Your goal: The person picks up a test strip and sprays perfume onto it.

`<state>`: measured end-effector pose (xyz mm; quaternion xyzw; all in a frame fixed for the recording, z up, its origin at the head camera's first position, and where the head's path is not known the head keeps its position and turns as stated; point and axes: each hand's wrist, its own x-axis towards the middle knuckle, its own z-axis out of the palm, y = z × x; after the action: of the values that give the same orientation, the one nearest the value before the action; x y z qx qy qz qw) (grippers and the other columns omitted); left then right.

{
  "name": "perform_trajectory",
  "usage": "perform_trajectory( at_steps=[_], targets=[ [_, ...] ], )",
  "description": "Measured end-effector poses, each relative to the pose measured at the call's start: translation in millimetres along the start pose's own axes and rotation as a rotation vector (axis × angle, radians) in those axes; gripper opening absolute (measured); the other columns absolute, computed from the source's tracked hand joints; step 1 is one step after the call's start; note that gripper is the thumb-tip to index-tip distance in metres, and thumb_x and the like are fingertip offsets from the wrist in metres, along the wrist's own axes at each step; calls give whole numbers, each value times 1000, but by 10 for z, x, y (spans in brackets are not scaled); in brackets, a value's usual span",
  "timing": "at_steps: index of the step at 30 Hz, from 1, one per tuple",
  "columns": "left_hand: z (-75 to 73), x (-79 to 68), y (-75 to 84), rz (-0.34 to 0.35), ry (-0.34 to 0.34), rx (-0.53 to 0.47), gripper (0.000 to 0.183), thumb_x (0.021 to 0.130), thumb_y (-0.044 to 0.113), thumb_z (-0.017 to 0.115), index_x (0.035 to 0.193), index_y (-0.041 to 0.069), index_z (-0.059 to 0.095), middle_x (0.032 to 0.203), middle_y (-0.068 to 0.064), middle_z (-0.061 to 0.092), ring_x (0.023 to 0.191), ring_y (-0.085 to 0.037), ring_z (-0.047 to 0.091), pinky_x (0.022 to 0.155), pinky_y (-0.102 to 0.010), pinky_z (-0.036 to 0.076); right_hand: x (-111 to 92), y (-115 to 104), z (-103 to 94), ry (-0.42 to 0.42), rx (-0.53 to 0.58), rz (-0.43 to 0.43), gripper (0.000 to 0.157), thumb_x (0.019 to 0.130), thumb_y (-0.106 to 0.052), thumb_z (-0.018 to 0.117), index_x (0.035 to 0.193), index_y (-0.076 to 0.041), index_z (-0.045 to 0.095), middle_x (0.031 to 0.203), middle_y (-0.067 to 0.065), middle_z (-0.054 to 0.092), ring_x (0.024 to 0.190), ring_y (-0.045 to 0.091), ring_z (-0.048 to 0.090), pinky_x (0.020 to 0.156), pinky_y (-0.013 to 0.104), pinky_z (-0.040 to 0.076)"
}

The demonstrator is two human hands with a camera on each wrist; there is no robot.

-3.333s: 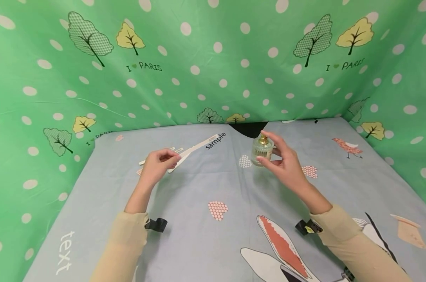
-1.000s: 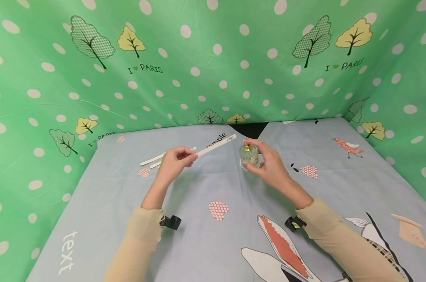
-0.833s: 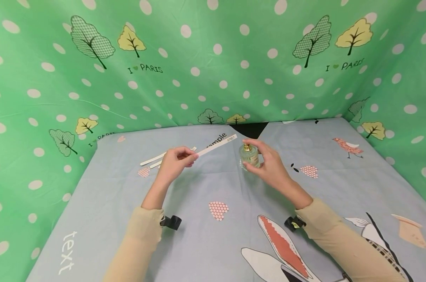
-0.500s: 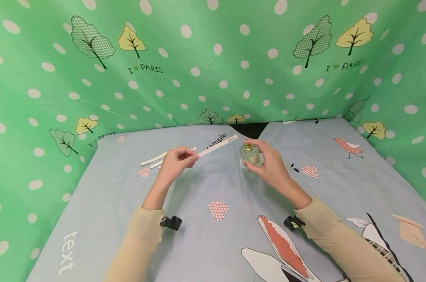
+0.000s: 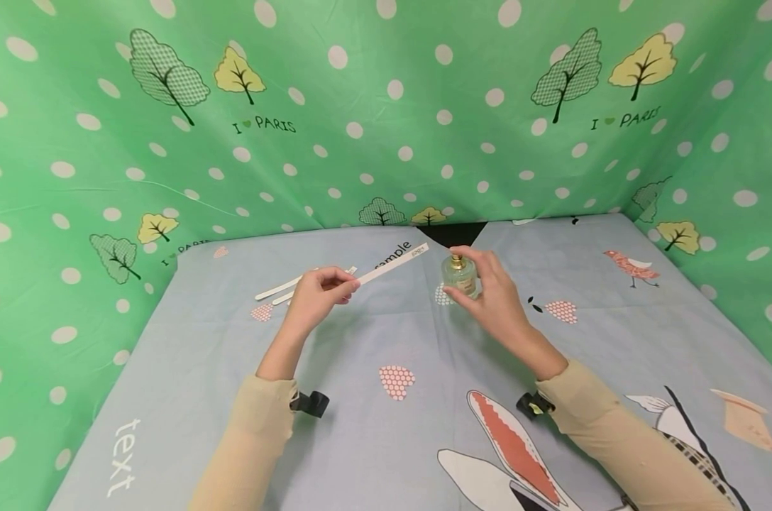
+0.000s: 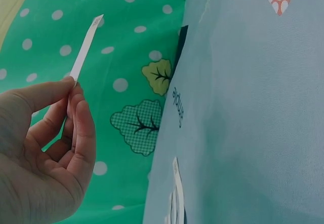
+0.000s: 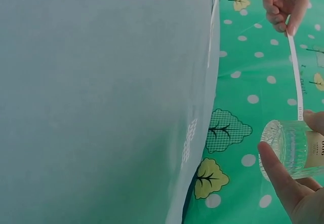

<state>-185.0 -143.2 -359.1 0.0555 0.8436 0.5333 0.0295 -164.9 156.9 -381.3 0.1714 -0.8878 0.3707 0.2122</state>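
My left hand pinches a white paper test strip near one end, thumb against fingertips. Its printed free end points up and right towards a clear ribbed glass perfume bottle with a gold spray neck. Around that bottle curl the thumb and fingers of my right hand, the index finger on top of the sprayer. A short gap separates strip tip and bottle in the head view. The right wrist view shows the bottle's base, its cream label and the strip beyond. Fingers partly hide the label.
More white strips lie on the grey-blue printed cloth behind my left hand. A green dotted curtain hangs along the back and both sides of the table. Dark wrist cameras jut inward from both cuffs.
Since the oldest frame, my left hand has moved right with the strip and my right hand has brought the bottle left. Over the last half second the bottle has shifted slightly right and up.
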Motion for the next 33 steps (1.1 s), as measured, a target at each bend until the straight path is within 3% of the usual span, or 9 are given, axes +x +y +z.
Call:
perform_trajectory(
  at_steps=[10,21,33],
  targets=[
    [-16,-9,1,-2,2,15,18,93,16,69,100,-1,73,96,-18,72,74,-9,64,72,-24,61,-3,5,12,14,18,-35,67,82,-16,83,140,-21,48,113,17,55,99,29,57,72,46,56],
    [-64,-23,-19,-2,2,8,19,93,16,69,100,-1,72,95,-15,72,78,-16,66,72,-24,61,-12,7,7,28,23,-44,67,82,-16,83,139,-22,48,109,16,52,94,28,56,65,40,53],
    [-152,4,-86,-17,30,8,21,94,17,70,102,-3,72,97,-17,72,74,-10,64,71,-21,60,-24,21,-2,29,27,-51,67,83,-17,82,140,-22,48,109,15,52,91,25,55,63,35,50]
  ],
)
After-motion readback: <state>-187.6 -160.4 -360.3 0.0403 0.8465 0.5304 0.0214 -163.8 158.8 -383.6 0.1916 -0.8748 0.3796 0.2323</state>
